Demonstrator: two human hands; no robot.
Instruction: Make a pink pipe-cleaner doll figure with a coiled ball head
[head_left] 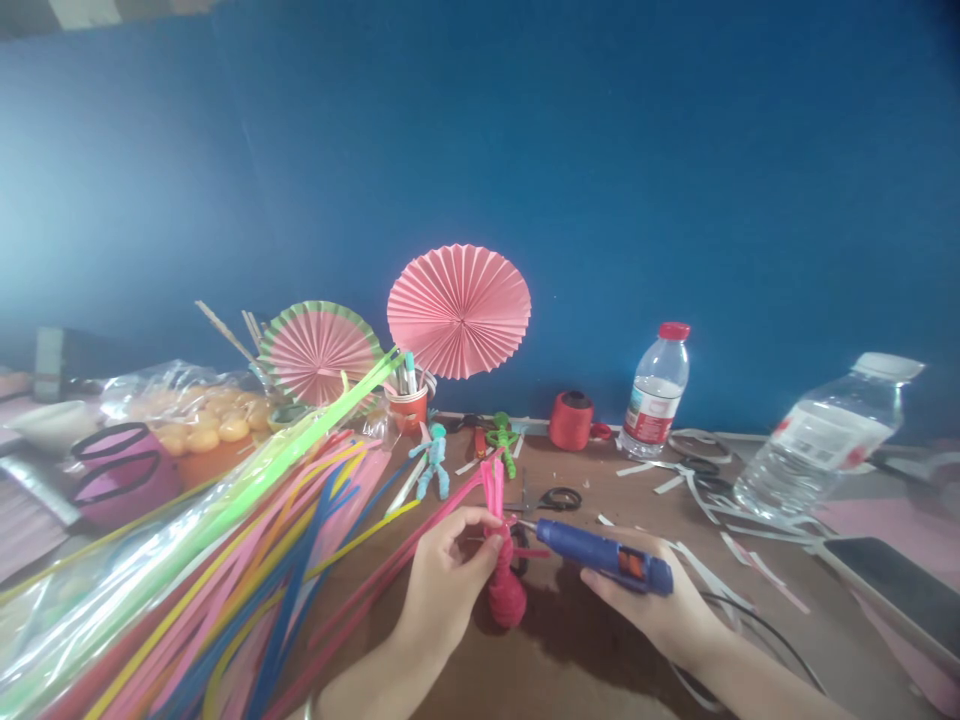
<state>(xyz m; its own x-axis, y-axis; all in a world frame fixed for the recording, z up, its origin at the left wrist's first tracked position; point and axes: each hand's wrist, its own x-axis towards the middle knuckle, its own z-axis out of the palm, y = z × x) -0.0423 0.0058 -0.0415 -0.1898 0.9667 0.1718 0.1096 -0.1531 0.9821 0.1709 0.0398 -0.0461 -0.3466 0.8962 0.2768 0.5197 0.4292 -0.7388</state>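
My left hand (457, 565) pinches a pink pipe-cleaner figure (508, 597) between thumb and fingertips. Its wound, rounded end points down toward me, and loose pink stems (492, 485) rise from the other end. In my right hand (652, 595) is a blue hot glue gun (600, 550), its nozzle pointing left at the figure, close to my left fingertips. Whether the tip touches the figure I cannot tell. Behind them stand a light-blue pipe-cleaner figure (433, 463) and a green one (503, 443). Scissors (559, 498) lie just beyond the nozzle.
Bundles of coloured pipe cleaners (300, 540) cover the left side. At the back are pink paper fans (459, 312), a cup of pens (409, 408) and a red spool (571, 422). To the right stand two water bottles (656, 395), paper strips (709, 575) and a phone (900, 590).
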